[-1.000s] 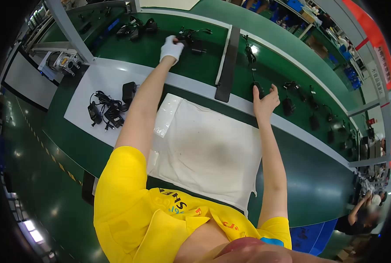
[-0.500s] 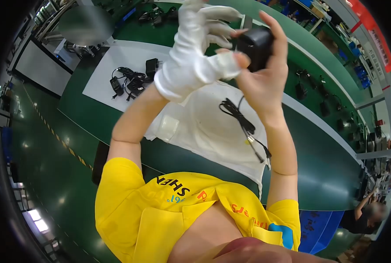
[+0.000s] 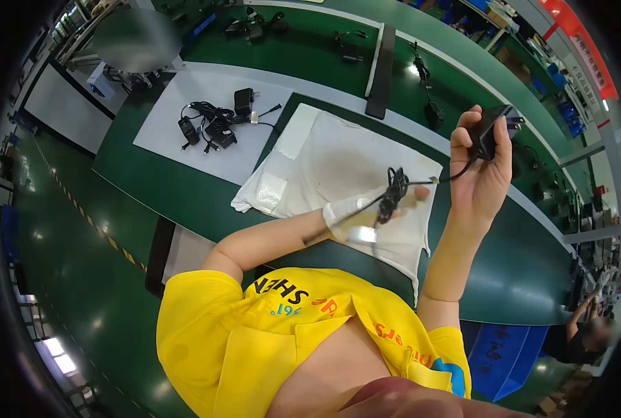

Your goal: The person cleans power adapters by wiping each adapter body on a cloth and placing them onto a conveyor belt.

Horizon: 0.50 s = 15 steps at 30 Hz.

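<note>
My right hand (image 3: 483,167), bare and raised at the right, has its fingers closed around a black power adapter (image 3: 490,136). The adapter's metal plug prongs point to the right. From its lower side a black cable (image 3: 395,191) runs left to a tied bundle over the white cloth. My left hand (image 3: 366,219), in a white glove with bare fingertips, is at that bundle and appears closed on it; motion blurs its fingers. Beneath the left hand lies the white cloth (image 3: 352,157) with a clear packet (image 3: 271,193) at its left edge.
Several black adapters with cables (image 3: 216,125) lie on a white sheet (image 3: 160,132) at the left of the green table. A dark bar (image 3: 381,73) stands across the back ledge, with more adapters (image 3: 254,26) behind. At lower right are a blue bin (image 3: 507,359) and another person (image 3: 585,338).
My right hand has carried the adapter right, turning its prongs into view. My left hand has left the adapter and come down to the cable bundle, which has risen off the cloth.
</note>
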Motion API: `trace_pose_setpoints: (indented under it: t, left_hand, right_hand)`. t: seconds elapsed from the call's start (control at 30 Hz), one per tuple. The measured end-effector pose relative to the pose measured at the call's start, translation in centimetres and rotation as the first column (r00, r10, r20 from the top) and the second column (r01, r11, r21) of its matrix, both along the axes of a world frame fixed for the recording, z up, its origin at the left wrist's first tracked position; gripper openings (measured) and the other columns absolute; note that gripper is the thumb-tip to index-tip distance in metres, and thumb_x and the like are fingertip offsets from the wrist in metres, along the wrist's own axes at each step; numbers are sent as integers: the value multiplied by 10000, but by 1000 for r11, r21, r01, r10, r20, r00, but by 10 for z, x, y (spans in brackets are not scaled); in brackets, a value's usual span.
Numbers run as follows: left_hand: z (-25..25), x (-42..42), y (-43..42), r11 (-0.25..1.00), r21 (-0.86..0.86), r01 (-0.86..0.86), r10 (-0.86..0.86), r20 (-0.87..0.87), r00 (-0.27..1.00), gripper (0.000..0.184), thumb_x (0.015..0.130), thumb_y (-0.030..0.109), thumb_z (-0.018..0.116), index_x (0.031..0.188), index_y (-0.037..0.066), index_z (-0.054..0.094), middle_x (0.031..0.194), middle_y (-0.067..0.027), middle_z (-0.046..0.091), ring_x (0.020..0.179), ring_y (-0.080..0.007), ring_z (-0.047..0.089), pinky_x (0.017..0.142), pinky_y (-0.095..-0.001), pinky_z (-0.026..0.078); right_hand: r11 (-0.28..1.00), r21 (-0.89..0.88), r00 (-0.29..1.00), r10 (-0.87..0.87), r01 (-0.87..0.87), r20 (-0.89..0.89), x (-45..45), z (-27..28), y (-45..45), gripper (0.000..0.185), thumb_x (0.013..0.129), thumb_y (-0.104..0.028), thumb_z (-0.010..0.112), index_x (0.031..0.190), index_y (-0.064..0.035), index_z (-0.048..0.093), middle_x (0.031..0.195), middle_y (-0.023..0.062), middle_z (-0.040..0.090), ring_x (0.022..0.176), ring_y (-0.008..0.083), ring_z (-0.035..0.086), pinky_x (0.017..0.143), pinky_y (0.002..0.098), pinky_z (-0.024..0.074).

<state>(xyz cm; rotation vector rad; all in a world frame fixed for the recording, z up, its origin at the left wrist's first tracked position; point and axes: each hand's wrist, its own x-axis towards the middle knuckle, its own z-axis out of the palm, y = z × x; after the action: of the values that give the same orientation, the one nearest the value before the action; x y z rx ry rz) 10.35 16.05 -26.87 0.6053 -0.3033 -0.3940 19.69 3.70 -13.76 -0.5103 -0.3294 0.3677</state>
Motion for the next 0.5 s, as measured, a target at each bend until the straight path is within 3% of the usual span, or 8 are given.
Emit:
trace_pose_setpoints:
  t: [0.03, 0.07, 0.17, 0.23, 0.3, 0.4, 0.43, 0.5]
  left_hand:
    - [-1, 3, 3, 993, 84, 83, -82, -19, 996, 685, 816, 332, 637, 1352, 44, 324, 1306, -126, 437, 1112, -169, 486, 966, -285, 374]
    - [-7, 9, -19, 952, -271, 146, -151, 5, 989, 634, 833, 338, 610, 1347, 73, 349, 1319, -155, 426, 1080, -291, 516, 954, -409, 395]
    - [-15, 5, -9, 846, -518, 131, -279, -220, 935, 547, 867, 306, 563, 1352, 171, 351, 1315, -172, 427, 1034, -392, 529, 906, -482, 415]
    - [-8, 10, -2, 869, -495, -1, -119, -212, 970, 539, 853, 272, 602, 1333, 271, 357, 1294, -170, 445, 1014, -383, 546, 869, -487, 435]
    - [20, 5, 3, 917, -116, -381, 382, -15, 924, 569, 818, 263, 666, 1304, 319, 374, 1252, -149, 473, 968, -327, 574, 813, -416, 472]
    - [27, 7, 11, 937, 9, -349, 336, 250, 908, 556, 785, 256, 711, 1254, 307, 416, 1122, -120, 539, 869, -263, 595, 719, -360, 490]
    - [22, 10, 7, 917, -37, -397, 387, 320, 865, 425, 814, 334, 671, 1116, 116, 465, 839, -76, 583, 716, -165, 592, 640, -272, 481]
    - [31, -5, 21, 932, 27, -361, 353, 158, 922, 331, 865, 399, 589, 973, 97, 506, 764, -48, 562, 670, -120, 557, 581, -246, 465]
  right_hand:
    - [989, -48, 990, -136, 137, 32, -6, 3, 2, 230, 886, -132, 586, 1069, -67, 464, 977, 79, 540, 875, 153, 559, 673, 261, 470]
    - [961, -59, 951, -255, 269, 177, -6, 1, 3, 242, 893, -133, 578, 1104, -82, 471, 997, 79, 538, 920, 169, 555, 727, 271, 481]
    - [890, -37, 850, -422, 455, 316, 2, 3, -7, 270, 889, -123, 581, 1131, -71, 472, 1002, 79, 541, 953, 175, 557, 767, 280, 491]
    - [929, 37, 884, -363, 369, 293, 1, 3, -17, 289, 907, -160, 559, 1158, -42, 479, 1036, 93, 556, 969, 187, 571, 819, 297, 505]
    - [958, 5, 934, -282, 288, 219, -8, 3, -19, 327, 924, -219, 531, 1170, -8, 482, 1074, 110, 565, 981, 203, 582, 856, 311, 514]
    - [941, -93, 920, -294, 327, 259, -11, -3, -15, 387, 934, -303, 496, 1171, 2, 486, 1063, 121, 579, 974, 205, 591, 836, 306, 534]
    - [926, -113, 902, -314, 360, 296, -9, -6, -17, 386, 938, -306, 485, 1171, 1, 485, 1056, 121, 582, 974, 205, 592, 829, 305, 537]
    - [878, -147, 847, -378, 457, 375, -8, -11, -24, 478, 925, -331, 513, 1256, 3, 426, 1136, 127, 540, 980, 201, 580, 815, 300, 524]
